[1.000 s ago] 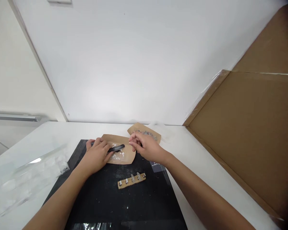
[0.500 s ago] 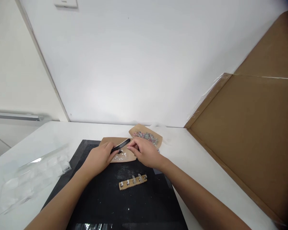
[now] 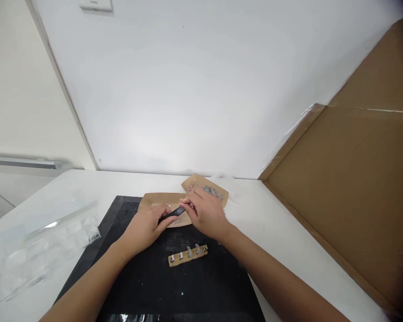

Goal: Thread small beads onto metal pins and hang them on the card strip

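Note:
My left hand [image 3: 150, 223] is closed around a slim dark curved tool [image 3: 172, 214], which slants up to the right. The fingers of my right hand [image 3: 203, 212] are pinched at the tool's upper right end; whether they also hold some small piece is hidden. Both hands are over a brown paper tray [image 3: 161, 197], whose small contents are mostly covered. Nearer to me, a wooden strip [image 3: 188, 256] bears several small clips, some with white or clear pieces standing up in them. It lies on a black mat [image 3: 161, 286].
A second brown tray [image 3: 223, 195] with greyish and pinkish bits sits behind my right hand. To the left lies a clear plastic compartment box [image 3: 47, 250]. A large cardboard sheet [image 3: 349, 192] stands at the right, and a white wall [image 3: 188, 98] rises behind the table.
My right hand's fingertips have come to the tool's end, where a gap was before. The tool has tilted and sits slightly lower, with my left fingers further over the tray.

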The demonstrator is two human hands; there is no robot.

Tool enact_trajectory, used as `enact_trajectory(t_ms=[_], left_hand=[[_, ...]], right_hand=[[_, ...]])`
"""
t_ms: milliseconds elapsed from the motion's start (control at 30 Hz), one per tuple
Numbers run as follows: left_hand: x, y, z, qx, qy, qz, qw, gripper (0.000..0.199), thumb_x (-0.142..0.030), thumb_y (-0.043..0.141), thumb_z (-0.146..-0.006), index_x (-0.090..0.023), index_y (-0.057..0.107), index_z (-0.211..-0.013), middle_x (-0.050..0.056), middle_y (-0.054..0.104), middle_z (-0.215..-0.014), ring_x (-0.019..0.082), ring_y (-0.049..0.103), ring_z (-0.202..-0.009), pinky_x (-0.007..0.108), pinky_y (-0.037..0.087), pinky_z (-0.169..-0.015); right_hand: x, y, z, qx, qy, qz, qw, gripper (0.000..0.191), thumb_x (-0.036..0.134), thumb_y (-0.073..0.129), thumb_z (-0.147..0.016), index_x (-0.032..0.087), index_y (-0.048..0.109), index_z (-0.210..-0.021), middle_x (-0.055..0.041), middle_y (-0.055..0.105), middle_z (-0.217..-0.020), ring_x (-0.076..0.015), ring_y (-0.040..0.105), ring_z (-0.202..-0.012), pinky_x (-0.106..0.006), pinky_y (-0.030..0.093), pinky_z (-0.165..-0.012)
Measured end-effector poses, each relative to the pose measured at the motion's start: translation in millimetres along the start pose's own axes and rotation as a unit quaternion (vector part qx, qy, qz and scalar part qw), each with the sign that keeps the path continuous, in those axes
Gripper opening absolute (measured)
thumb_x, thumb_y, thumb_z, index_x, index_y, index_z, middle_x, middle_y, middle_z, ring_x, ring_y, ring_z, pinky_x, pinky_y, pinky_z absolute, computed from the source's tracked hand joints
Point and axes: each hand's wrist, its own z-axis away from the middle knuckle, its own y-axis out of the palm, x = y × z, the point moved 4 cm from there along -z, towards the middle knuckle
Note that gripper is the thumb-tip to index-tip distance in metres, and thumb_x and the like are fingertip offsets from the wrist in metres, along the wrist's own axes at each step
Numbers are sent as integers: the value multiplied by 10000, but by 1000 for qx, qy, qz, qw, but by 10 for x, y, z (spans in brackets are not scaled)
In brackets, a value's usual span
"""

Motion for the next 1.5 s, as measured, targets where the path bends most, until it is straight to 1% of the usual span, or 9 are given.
enact_trajectory(t_ms=[100,200,300,500,767,933,1000,1267,1500], left_hand=[[-8,8,14,30,-63,94,993,423,-576,519,-1019,-208,625,-838,-19,699,-720,130,592,-481,273,445,-569],[-44,36,31,44,-106,222,968,409,-611,565,-984,-211,636,-939,-2,780,-861,86,544,-402,244,443,-494],[-63,95,37,43,-128,311,941,401,-605,615,-957,-207,600,-1002,36,812,-949,64,513,-368,225,421,-454],[-24,253,28,22,-134,404,905,397,-577,655,-946,-192,566,-984,78,816,-1004,43,506,-344,199,365,-415],[13,256,21,-11,-153,399,904,422,-568,705,-913,-176,678,-1065,90,813,-1041,61,567,-385,228,425,-466],[-26,196,21,-5,-151,382,912,426,-577,698,-914,-179,737,-1059,26,781,-847,61,555,-404,208,386,-456],[-24,203,13,-10,-156,391,907,460,-599,704,-897,-173,736,-1069,41,787,-888,71,572,-412,210,392,-447],[5,122,35,-119,-134,278,944,352,-528,669,-947,-215,763,-1078,30,818,-952,106,644,-467,240,483,-515],[2,110,30,-92,-132,258,953,335,-495,662,-959,-205,783,-1076,15,803,-812,108,639,-449,230,459,-499]], right_hand=[[-14,-30,-4,-13,3,-13,1000,220,320,538,-1074,192,666,-950,-85,668,-945,-205,627,-815,-326,399,-628],[-24,-61,-15,-15,-9,-84,996,175,312,579,-1059,199,678,-968,-72,650,-933,-199,611,-818,-322,437,-671],[-60,-73,-25,-9,-9,-158,987,139,305,617,-1042,214,674,-953,-52,636,-910,-193,598,-818,-333,480,-737],[-145,-29,-30,11,12,-163,986,126,291,606,-1039,222,658,-949,-56,644,-926,-205,609,-845,-351,503,-763],[-186,41,-12,8,30,-165,986,136,320,605,-1032,226,677,-964,-57,655,-931,-193,609,-773,-352,509,-720],[-171,11,-11,-30,32,-163,986,139,310,589,-1036,231,672,-958,-46,627,-850,-209,599,-788,-367,502,-749],[-173,11,-7,-35,31,-155,987,135,308,589,-1035,235,670,-955,-45,623,-845,-210,592,-779,-370,499,-749],[-200,60,30,-70,44,-119,989,198,299,535,-1050,236,607,-877,-65,604,-849,-241,591,-832,-382,488,-747],[-138,9,2,-93,52,-185,977,162,311,589,-1037,240,661,-911,-28,556,-755,-218,562,-750,-381,499,-725]])
